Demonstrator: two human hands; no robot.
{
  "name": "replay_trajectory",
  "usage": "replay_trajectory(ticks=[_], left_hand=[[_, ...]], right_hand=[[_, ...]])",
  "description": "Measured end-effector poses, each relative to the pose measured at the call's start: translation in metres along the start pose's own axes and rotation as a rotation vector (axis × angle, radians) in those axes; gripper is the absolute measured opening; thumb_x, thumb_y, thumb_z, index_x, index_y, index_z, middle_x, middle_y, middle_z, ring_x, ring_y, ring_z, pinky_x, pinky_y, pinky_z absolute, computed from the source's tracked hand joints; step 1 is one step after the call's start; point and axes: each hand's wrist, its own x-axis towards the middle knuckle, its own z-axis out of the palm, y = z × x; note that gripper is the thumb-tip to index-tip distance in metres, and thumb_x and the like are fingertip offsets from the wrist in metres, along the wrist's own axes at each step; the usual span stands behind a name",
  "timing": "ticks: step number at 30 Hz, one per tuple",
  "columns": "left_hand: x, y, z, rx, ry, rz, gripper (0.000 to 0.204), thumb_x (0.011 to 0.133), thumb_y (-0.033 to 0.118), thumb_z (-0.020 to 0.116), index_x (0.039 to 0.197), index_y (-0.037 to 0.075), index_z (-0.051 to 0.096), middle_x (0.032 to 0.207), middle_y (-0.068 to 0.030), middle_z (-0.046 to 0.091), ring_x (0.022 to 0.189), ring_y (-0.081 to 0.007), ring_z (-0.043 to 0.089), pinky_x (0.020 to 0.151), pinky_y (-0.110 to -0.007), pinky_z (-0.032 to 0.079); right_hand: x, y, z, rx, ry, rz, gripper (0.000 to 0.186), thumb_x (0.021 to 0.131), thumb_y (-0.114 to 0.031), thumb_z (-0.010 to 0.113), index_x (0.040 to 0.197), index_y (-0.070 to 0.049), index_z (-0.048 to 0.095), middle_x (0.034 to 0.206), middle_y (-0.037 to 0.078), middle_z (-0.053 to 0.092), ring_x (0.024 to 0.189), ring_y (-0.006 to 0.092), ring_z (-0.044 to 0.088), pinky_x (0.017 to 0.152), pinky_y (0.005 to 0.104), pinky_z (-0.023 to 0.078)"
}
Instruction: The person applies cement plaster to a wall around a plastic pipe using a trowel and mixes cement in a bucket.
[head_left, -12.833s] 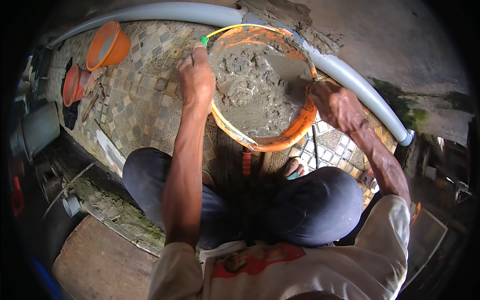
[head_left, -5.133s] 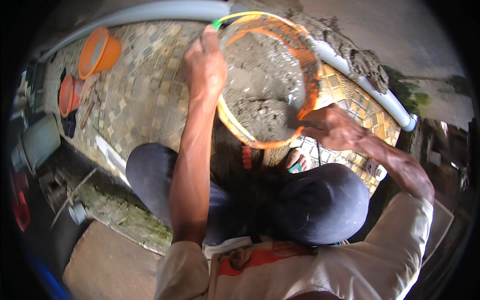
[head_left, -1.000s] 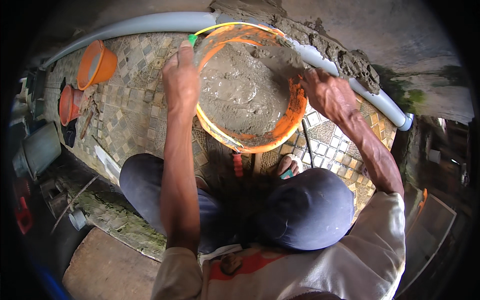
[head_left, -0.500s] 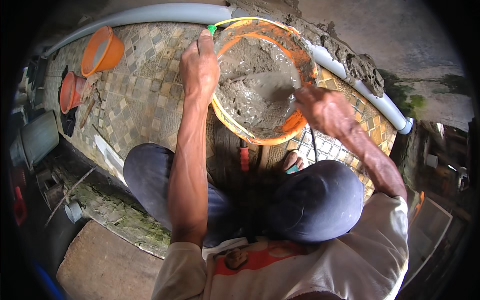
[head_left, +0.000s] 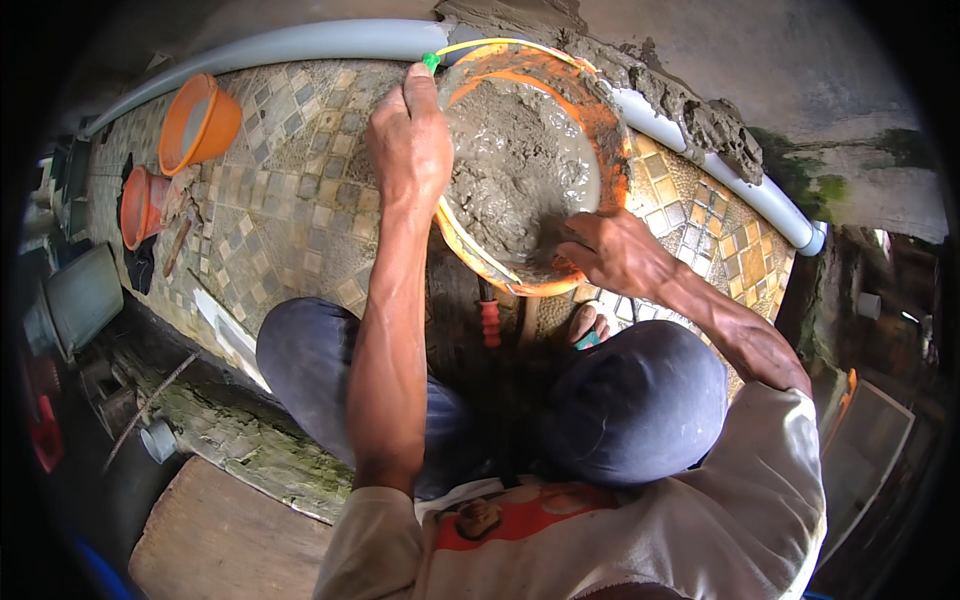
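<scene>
An orange bucket (head_left: pixel 612 160) of wet grey mortar (head_left: pixel 515 150) stands between my feet and a grey pipe. My left hand (head_left: pixel 410 150) is closed at the bucket's left rim, around the green grip (head_left: pixel 431 62) of its yellow handle (head_left: pixel 510 42). My right hand (head_left: pixel 620 255) is closed over the near right rim, its fingers low inside the bucket. It appears to grip a mortar-coated trowel, whose blade is sunk and blurred in the mortar below the fingers.
Grey pipe (head_left: pixel 330 42) runs along the far edge, with mortar lumps (head_left: pixel 725 135) on it at the right. Two orange tubs (head_left: pixel 200 125) (head_left: pixel 145 205) lie at left. A red-handled tool (head_left: pixel 490 322) is before the bucket, on patterned tiles (head_left: pixel 290 200).
My right hand has moved toward me and left along the bucket's near rim. The blade, visible across the mortar before, is now sunk in it. My left hand keeps its hold.
</scene>
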Motion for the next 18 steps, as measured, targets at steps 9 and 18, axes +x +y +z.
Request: replay_trajectory(ticks=[9,18], left_hand=[[-0.017,0.009,0.015,-0.002,0.022,0.027,0.059,0.108,0.042,0.043,0.086,-0.007,0.067,0.067,-0.0172,0.062,0.065,-0.0266,0.057,0.068,-0.046,0.046],[-0.019,0.023,0.021,-0.064,0.006,0.000,0.058,0.109,0.044,0.045,0.103,-0.009,0.070,0.071,-0.0092,0.059,0.069,-0.0188,0.053,0.071,-0.041,0.046]], right_hand=[[-0.045,0.008,0.005,0.029,0.091,-0.020,0.021,0.095,-0.017,0.069,0.109,-0.001,0.070,0.085,0.020,0.074,0.074,0.0398,0.072,0.067,0.0482,0.059],[-0.011,0.007,0.007,0.062,-0.014,0.052,0.020,0.096,-0.018,0.068,0.106,0.000,0.070,0.079,0.025,0.071,0.073,0.0411,0.072,0.069,0.0483,0.057]])
